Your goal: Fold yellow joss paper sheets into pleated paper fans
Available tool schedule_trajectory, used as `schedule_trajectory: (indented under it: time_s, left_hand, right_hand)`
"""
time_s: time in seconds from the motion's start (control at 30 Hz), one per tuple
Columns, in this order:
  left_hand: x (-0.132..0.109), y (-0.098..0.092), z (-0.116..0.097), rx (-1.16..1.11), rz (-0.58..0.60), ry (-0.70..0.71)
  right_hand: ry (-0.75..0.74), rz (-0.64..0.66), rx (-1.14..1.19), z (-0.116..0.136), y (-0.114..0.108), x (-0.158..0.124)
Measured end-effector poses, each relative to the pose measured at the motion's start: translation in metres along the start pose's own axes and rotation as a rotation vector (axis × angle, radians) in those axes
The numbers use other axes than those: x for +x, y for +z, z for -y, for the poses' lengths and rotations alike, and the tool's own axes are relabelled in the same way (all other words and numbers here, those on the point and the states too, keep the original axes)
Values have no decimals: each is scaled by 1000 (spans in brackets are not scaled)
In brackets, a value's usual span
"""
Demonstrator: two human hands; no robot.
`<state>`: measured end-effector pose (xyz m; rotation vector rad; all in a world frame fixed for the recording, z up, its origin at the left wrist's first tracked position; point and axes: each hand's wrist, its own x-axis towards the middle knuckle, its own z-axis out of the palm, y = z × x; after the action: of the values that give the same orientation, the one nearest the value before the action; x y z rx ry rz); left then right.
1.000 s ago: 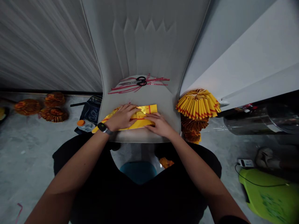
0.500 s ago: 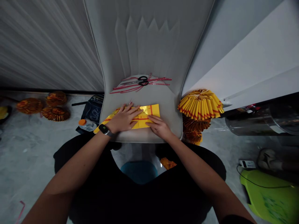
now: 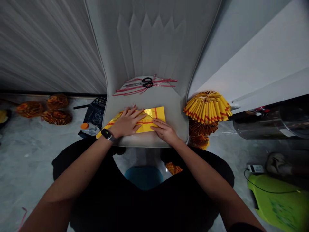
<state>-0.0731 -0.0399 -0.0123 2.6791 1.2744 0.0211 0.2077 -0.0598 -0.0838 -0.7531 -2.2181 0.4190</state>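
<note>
A yellow paper sheet [image 3: 159,113] with red bands and gold foil patches lies across the front of the grey chair seat [image 3: 176,125]. Its left part is pleated and reaches past my wrist. Spread flat over the pleated part is my left hand [image 3: 127,121], fingers apart, with a watch on the wrist. My right hand [image 3: 165,130] has its fingers together at the sheet's right half, pinching a fold near the lower edge; the fingertips partly cover it. Scissors [image 3: 146,82] with black handles rest on pink plastic strips [image 3: 130,91] farther back on the seat.
Fan-folded yellow paper rosettes [image 3: 208,108] are stacked right of the chair, and more paper rosettes [image 3: 30,109] sit on the floor at left. An orange-capped bottle [image 3: 90,129] and dark bag [image 3: 96,111] stand beside the seat. A green stool [image 3: 277,199] is at lower right.
Both hands stay almost in place on the paper. The whole view has shifted very slightly; nothing was picked up or let go.
</note>
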Motion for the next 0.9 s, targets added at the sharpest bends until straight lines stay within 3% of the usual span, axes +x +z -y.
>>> schedule_trajectory:
  time_s: [0.9]
  left_hand:
    - [3, 3, -5, 17, -22, -9]
  right_hand:
    - [12, 81, -36, 0, -1, -2]
